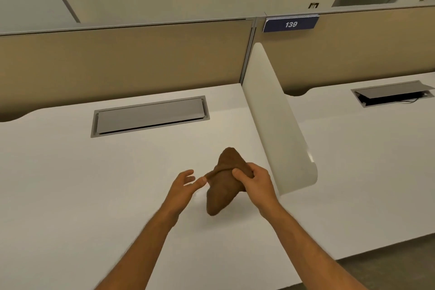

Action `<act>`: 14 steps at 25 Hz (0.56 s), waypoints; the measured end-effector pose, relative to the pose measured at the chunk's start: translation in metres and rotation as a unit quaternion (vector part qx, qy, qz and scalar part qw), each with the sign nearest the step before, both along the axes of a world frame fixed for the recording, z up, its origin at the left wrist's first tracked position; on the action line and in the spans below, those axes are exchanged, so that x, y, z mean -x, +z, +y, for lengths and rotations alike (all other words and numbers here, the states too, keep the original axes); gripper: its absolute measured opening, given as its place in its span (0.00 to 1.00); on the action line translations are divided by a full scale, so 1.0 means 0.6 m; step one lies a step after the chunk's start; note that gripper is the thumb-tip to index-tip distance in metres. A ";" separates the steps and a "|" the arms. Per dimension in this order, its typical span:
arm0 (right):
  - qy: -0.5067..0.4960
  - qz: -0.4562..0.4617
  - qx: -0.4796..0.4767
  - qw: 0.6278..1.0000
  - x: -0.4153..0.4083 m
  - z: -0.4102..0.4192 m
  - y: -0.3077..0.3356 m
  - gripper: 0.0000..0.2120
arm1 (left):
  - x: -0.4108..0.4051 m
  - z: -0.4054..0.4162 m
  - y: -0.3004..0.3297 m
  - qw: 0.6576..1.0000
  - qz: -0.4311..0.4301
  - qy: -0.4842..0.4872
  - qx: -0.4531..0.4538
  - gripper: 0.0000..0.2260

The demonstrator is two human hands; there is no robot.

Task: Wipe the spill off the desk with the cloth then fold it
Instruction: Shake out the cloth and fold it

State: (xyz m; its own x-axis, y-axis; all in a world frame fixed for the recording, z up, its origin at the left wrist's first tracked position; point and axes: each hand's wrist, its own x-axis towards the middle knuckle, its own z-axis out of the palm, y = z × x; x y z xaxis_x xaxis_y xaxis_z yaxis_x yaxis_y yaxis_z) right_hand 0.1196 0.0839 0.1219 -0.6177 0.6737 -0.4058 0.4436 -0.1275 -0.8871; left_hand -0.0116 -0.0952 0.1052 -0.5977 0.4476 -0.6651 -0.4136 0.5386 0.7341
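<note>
A brown cloth (221, 193) hangs bunched above the white desk (70, 183), a little right of centre. My right hand (254, 181) grips it around its upper middle, fingers curled over the fabric. My left hand (184, 183) is just left of the cloth with fingers spread and relaxed; its thumb tip touches a small corner of cloth that sticks out to the left. No spill shows on the desk surface in this view.
A white rounded divider panel (277, 125) stands right beside my right hand. A grey cable hatch (150, 115) lies shut at the back of the desk. Tan partition walls (117, 59) close off the back. The neighbouring desk has an open hatch (393, 94).
</note>
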 end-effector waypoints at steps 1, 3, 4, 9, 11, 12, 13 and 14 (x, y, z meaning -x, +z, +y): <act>-0.013 0.027 0.067 0.997 0.008 0.006 -0.004 0.07 | -0.003 0.004 -0.012 0.995 -0.094 0.012 -0.029 0.28; -0.018 0.065 0.165 0.984 0.022 0.015 -0.013 0.11 | -0.004 0.012 -0.031 0.965 -0.225 0.042 -0.131 0.25; -0.013 0.072 0.187 0.980 0.029 0.020 -0.017 0.12 | 0.001 0.022 -0.036 0.952 -0.245 0.057 -0.174 0.23; -0.002 0.022 0.131 0.991 0.051 0.060 -0.041 0.11 | 0.038 0.085 -0.046 0.962 -0.169 0.118 -0.178 0.18; -0.022 -0.006 0.073 0.997 0.062 0.083 -0.056 0.13 | 0.050 0.112 -0.054 0.971 -0.137 0.111 -0.162 0.16; -0.036 -0.010 0.046 0.998 0.069 0.094 -0.064 0.16 | 0.056 0.128 -0.060 0.976 -0.118 0.106 -0.150 0.15; -0.048 -0.011 0.024 0.998 0.077 0.104 -0.072 0.18 | 0.060 0.146 -0.064 0.980 -0.102 0.105 -0.139 0.15; -0.059 -0.011 0.007 0.998 0.085 0.115 -0.081 0.20 | 0.065 0.164 -0.069 0.983 -0.087 0.105 -0.126 0.14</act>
